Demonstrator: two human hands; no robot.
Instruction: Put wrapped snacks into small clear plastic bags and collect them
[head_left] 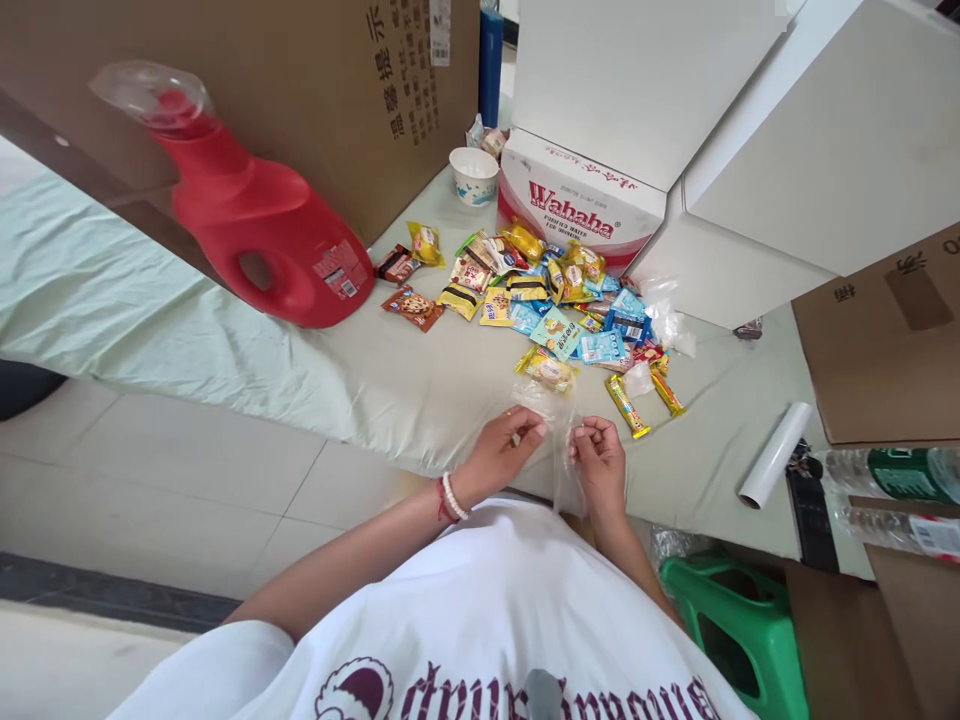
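Observation:
A clear plastic bag (561, 450) hangs between my hands at the table's front edge. My left hand (512, 442) pinches its left side with thumb and fingers together. The other side is pinched by my right hand (598, 455), its fingers curled in. Just beyond the bag lies a yellow snack packet (546, 369). Behind it spreads a heap of small wrapped snacks, among them a green packet (556, 333) and a blue packet (601, 347). Two thin yellow snack bars (627, 406) lie to the right of my hands.
A large red jug (277, 230) stands at the left by a cardboard box (300, 90). Behind the heap are a Wahaha carton (581, 200) and a paper cup (474, 178). At right lie a white roll (775, 455) and plastic bottles (892, 472); a green stool (739, 630) stands below.

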